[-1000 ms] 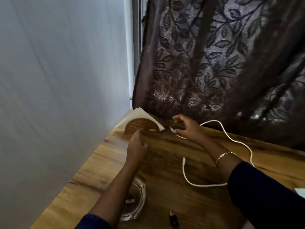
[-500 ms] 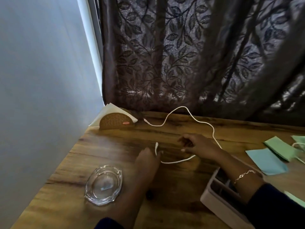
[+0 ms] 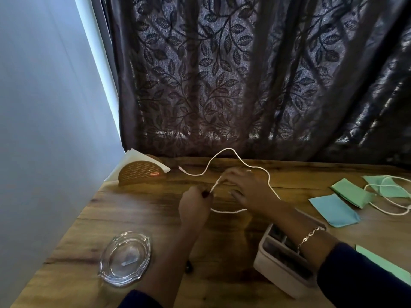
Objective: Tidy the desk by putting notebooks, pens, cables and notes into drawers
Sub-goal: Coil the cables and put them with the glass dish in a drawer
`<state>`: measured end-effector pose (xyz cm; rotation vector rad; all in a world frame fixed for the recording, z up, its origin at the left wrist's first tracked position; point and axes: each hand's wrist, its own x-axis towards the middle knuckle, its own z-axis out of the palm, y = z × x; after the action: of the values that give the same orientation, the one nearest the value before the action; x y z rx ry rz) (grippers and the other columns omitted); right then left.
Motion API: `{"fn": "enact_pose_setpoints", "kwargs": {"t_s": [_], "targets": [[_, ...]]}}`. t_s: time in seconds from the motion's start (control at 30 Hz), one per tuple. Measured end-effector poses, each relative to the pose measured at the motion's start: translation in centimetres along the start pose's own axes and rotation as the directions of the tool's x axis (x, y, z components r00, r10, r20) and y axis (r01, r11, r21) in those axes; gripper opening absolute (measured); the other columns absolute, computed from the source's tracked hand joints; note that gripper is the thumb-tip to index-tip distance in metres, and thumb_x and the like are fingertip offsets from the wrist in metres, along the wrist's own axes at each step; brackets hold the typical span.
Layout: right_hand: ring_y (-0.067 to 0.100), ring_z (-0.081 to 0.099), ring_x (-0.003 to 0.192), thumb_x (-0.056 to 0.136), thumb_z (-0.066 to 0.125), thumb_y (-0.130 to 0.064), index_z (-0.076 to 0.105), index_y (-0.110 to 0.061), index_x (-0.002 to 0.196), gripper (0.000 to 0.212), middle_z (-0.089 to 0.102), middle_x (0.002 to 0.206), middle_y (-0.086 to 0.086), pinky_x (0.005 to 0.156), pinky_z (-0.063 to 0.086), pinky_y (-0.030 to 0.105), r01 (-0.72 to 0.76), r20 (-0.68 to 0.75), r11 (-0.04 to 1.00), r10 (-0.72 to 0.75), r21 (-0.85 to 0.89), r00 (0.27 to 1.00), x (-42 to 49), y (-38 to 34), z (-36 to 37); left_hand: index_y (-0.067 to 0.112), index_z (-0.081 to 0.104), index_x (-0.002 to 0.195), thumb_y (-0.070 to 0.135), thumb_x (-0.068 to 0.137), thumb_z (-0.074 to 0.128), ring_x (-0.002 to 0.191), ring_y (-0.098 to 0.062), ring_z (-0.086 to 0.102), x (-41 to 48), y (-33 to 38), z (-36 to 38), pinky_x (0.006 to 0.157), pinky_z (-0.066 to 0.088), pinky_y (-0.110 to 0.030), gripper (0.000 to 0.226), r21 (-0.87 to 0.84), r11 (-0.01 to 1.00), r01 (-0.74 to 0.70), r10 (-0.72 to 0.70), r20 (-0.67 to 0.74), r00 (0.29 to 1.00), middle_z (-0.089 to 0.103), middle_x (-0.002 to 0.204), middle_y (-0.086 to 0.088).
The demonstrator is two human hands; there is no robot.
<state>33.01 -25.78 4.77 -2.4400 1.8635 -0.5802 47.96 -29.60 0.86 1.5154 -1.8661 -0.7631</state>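
A thin white cable point(image 3: 231, 152) loops across the middle of the wooden desk point(image 3: 138, 210), one plug end lying free near the napkin holder. My left hand point(image 3: 194, 203) pinches the cable's other end. My right hand point(image 3: 249, 187) grips the same cable a little farther along, so a short stretch runs taut between the two hands. At the right lie green and blue paper notes point(image 3: 333, 210), with a second white cable point(image 3: 387, 196) coiled over them. Another green note point(image 3: 382, 263) shows at the right edge.
A brown napkin holder point(image 3: 142, 174) with white napkins stands in the back left corner. A glass ashtray point(image 3: 125, 257) sits near the front left. A white compartment tray point(image 3: 284, 263) lies under my right forearm. A small dark object point(image 3: 189, 266) rests beside my left arm. Dark curtain behind.
Both hands came back from the napkin holder to mid-desk. My left hand took the cable's end and lifted it; my right hand closed on the cable. The view swung right.
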Motion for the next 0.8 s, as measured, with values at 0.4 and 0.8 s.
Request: {"fn": "enact_pose_setpoints", "kwargs": {"t_s": [0.4,0.8], "targets": [[0.013,0.056,0.051,0.095,0.046,-0.013,0.058,-0.012,0.069,0.030,0.055,0.053,0.000,0.052,0.045,0.022,-0.559,0.421,0.535,0.367,0.633,0.829,-0.2,-0.9,-6.6,0.009,0.069,0.087,0.005,0.086,0.061,0.063,0.003,0.057,2.2,3.3,-1.7,0.062,0.042,-0.014,0.009,-0.222,0.855,-0.469,0.498,0.100,0.861,0.064,0.067,0.008],[0.026,0.055,0.117,0.068,0.060,-0.018,0.060,-0.014,0.062,0.007,0.063,0.120,0.016,0.104,0.036,0.040,0.464,-0.129,-0.547,0.541,0.697,0.831,-4.2,-0.5,-15.2,0.023,0.064,0.078,0.006,0.094,0.049,0.046,-0.008,0.049,0.3,11.6,0.9,0.056,0.046,-0.022,0.028,-0.496,0.781,-0.380,0.486,0.100,0.868,0.048,0.050,0.005]]}}
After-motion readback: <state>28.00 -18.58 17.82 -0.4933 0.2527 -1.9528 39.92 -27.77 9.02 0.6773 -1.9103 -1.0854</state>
